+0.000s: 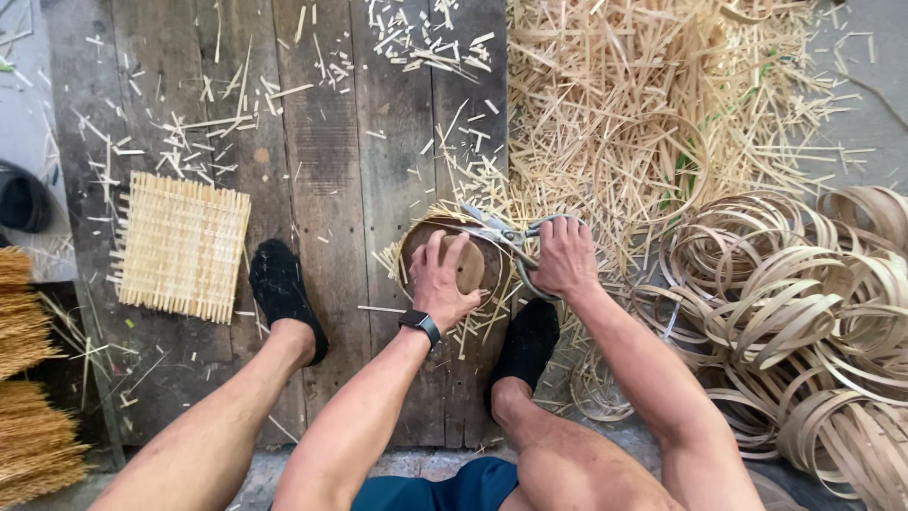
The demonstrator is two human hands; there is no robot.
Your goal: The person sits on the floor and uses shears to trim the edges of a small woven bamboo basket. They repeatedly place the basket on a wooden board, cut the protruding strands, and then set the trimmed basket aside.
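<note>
pressing a round wooden disc (465, 265), left hand (441, 281); right hand (565, 255) grips shears (501, 230).

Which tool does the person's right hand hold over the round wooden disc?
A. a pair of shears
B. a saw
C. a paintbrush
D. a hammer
A: the right hand grips the looped metal handles of the shears, whose blades point across the round disc that the left hand presses down.
</note>
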